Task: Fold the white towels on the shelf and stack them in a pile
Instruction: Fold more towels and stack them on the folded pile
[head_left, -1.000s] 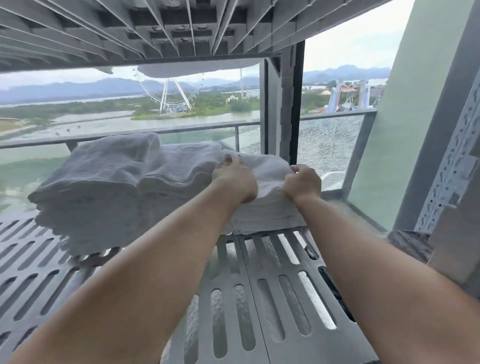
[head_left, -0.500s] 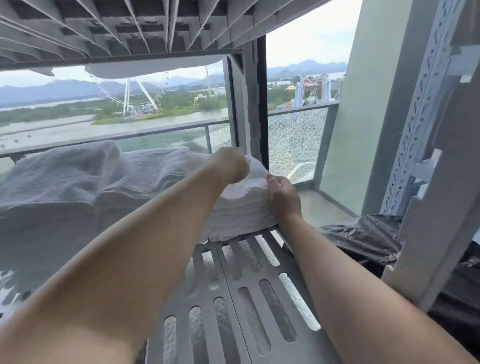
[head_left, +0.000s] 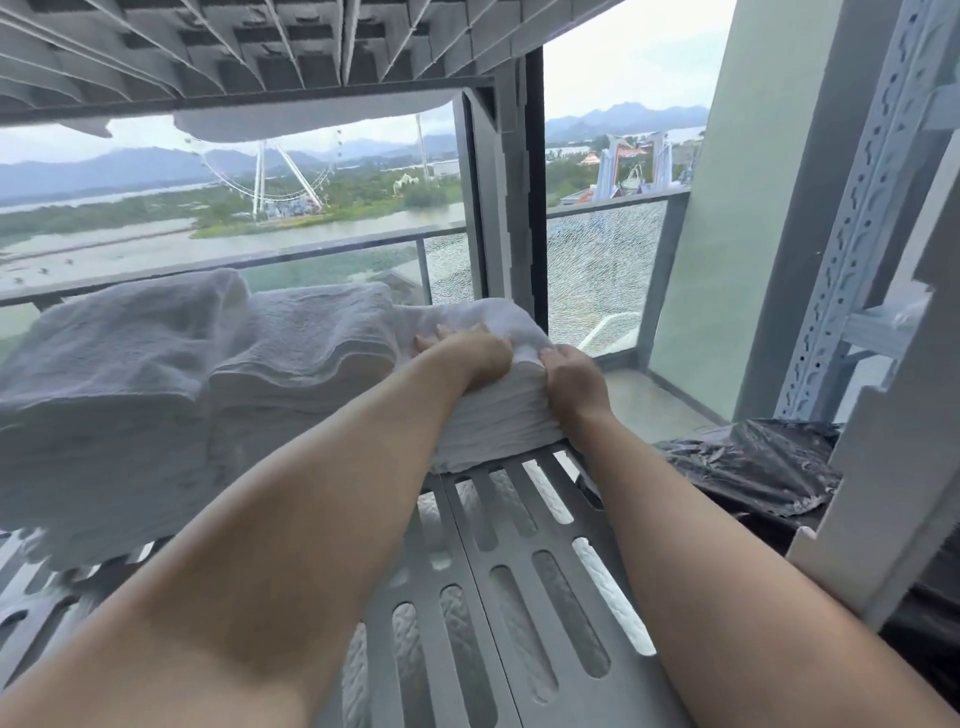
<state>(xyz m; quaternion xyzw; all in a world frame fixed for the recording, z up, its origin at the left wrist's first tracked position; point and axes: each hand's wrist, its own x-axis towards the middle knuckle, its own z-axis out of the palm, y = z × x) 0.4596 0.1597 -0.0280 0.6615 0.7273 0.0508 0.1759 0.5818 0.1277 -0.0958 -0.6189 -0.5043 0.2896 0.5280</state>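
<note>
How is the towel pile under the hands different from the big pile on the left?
The right pile is narrow, with neat, even layered edges; the left pile is much wider, with rumpled, sagging tops. The left hand and right hand press on the right pile; nothing touches the left pile. Both are white towels on the slotted grey shelf.

A single wide-angle view is given from the head, directed forward and slightly down along both forearms. The slotted shelf (head_left: 519, 571) is seen from close above its near edge, with the underside of the shelf above (head_left: 311, 47) at the top. The balcony railing (head_left: 613, 208) is faced beyond.
</note>
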